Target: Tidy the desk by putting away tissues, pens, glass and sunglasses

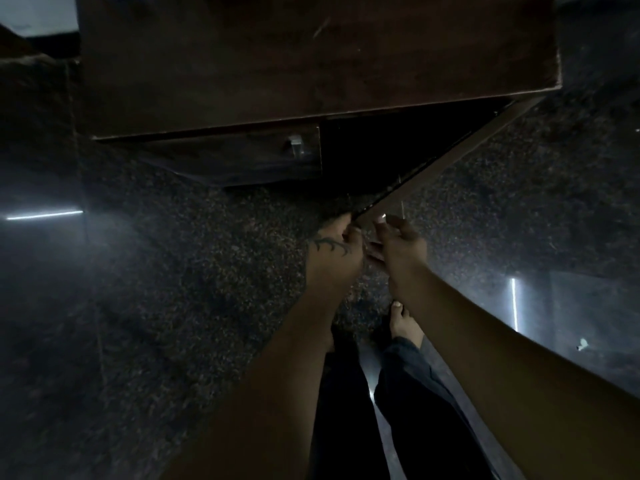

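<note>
Both our hands meet at the free edge of the open cabinet door [446, 161].

Our left hand [334, 247] curls its fingers round the door's edge; our right hand [398, 247] pinches something small beside it, too dim to name. Beyond them stands the dark wooden desk [311, 64], its closed drawer [225, 150] left of the open compartment, above speckled floor [173, 289].

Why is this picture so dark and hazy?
Head view: the room is dim, so the desk and open cabinet door look nearly black; bright streaks glare off the shiny floor; both hands, left hand and right hand, are slightly blurred; wide-angle bending at edges.
</note>
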A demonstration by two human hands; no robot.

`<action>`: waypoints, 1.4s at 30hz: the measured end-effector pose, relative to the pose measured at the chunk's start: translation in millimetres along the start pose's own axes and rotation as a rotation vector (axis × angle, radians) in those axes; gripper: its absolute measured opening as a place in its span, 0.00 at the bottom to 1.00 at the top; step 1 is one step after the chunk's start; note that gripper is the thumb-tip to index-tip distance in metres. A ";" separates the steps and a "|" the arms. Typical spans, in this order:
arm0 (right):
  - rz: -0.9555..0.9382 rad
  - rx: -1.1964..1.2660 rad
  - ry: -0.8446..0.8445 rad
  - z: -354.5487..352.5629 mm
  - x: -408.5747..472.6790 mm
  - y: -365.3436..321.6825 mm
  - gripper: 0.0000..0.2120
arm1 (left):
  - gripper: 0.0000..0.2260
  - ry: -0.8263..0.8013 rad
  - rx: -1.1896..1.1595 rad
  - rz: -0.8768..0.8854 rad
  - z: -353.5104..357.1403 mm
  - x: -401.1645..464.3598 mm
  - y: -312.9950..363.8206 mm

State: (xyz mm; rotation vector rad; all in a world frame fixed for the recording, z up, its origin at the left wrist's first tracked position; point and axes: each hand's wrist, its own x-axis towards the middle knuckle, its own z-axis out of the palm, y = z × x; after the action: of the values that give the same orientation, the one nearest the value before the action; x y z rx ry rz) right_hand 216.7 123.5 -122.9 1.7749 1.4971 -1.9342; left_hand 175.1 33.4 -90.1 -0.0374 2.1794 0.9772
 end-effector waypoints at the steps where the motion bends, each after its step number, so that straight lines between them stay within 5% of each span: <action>1: -0.008 -0.012 0.000 5.0 1.2 -3.3 0.09 | 0.18 0.015 0.000 0.005 -3.7 3.9 1.2; 15: -0.247 -0.281 -0.045 34.6 27.6 -29.3 0.15 | 0.17 0.082 -0.043 0.030 -24.5 49.0 15.2; 42: -0.203 -0.379 -0.390 52.8 42.1 -62.6 0.34 | 0.20 0.124 -0.041 0.146 -34.2 66.2 19.1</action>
State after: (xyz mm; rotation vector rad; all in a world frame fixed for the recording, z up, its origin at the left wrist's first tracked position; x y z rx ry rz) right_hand 126.3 139.1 -131.1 1.0586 1.7922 -1.7865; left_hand 100.1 41.3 -104.9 0.0439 2.3012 1.1281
